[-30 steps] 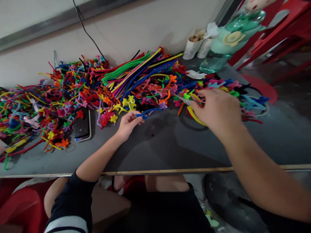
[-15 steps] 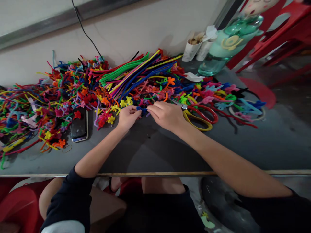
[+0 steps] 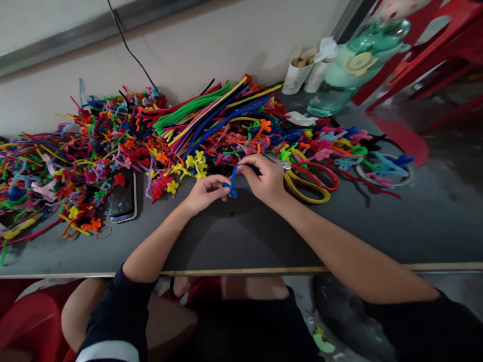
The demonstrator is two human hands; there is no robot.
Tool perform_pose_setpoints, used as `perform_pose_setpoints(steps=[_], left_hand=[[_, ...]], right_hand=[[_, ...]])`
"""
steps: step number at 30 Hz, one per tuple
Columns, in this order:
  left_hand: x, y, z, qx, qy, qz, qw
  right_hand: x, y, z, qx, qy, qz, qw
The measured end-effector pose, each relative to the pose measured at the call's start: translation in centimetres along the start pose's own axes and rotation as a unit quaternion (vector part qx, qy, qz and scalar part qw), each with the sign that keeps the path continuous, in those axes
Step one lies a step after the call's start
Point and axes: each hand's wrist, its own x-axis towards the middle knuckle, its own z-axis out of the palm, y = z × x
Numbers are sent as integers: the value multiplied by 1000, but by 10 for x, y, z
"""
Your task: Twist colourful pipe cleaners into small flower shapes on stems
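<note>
A blue pipe cleaner (image 3: 233,181) is stretched between my hands above the dark table, its lower end bent into small loops. My left hand (image 3: 207,193) pinches the looped part between thumb and fingers. The free length runs up to my right hand (image 3: 262,178), whose fingertips are closed on its upper end. Yellow pipe-cleaner flowers (image 3: 196,163) lie just behind my left hand. Scissors with red and yellow handles (image 3: 307,188) rest to the right of my right hand.
A heap of coloured pipe cleaners (image 3: 94,136) spreads along the wall, with a straight bundle (image 3: 207,115) on top. Stacked phones (image 3: 124,196) lie at the left. Paper cups (image 3: 298,75) and a green bottle (image 3: 335,85) stand at the back right. The table's front edge (image 3: 241,272) is near me.
My left hand has moved slightly down and right. My right hand has turned and lifted, pulling the blue pipe cleaner's end upward, so more of it shows between my hands.
</note>
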Motion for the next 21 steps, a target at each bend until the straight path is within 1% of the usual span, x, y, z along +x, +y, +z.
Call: perform_pose_setpoints(steps=[2, 3, 5, 7, 10, 13, 17, 21], left_hand=[[-1, 1, 2, 5, -24, 12, 1000], [-2, 1, 2, 13, -24, 18, 999], [-4, 2, 3, 39, 4, 35, 999], [-5, 2, 2, 72, 48, 51, 995], [-6, 1, 3, 102, 106, 66, 987], [-6, -1, 7, 90, 147, 70, 983], [-6, 0, 9, 59, 175, 50, 982], [-4, -1, 8, 41, 194, 46, 979]], right_hand=[[-4, -6, 5, 36, -33, 27, 998], [-7, -8, 8, 51, -55, 26, 997], [-10, -10, 11, 70, -90, 11, 993], [-13, -11, 12, 73, -107, -1, 992], [-15, -11, 12, 64, -113, 15, 991], [-15, -14, 10, 61, -104, 39, 992], [-14, -18, 10, 61, -100, 38, 992], [-15, -17, 11, 39, -105, 30, 993]])
